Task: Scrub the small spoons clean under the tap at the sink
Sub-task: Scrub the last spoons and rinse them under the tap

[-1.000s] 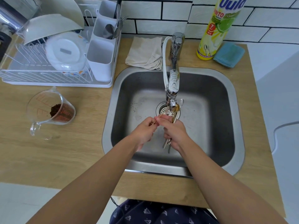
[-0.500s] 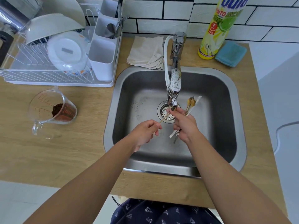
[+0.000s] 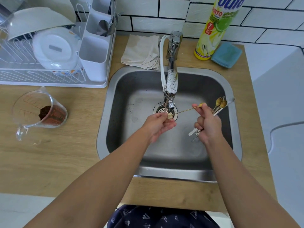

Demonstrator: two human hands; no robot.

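Two hands worked over the stainless steel sink [image 3: 105, 129]. One thin gold spoon [image 3: 184, 111] stretched between them below the chrome tap [image 3: 171, 86]: the left hand [image 3: 158, 125] pinched its pale ornamented handle end, the right hand's [image 3: 208, 124] fingertips [image 3: 195, 106] pinched its bowl. That hand's palm also clenched a bundle of small gold and white spoons [image 3: 219, 106].

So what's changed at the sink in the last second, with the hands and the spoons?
The right hand swung its bundle of spoons out to the right of the tap. The left hand now pinches one gold spoon by its decorated end, stretched between both hands. The sink hasn't changed.
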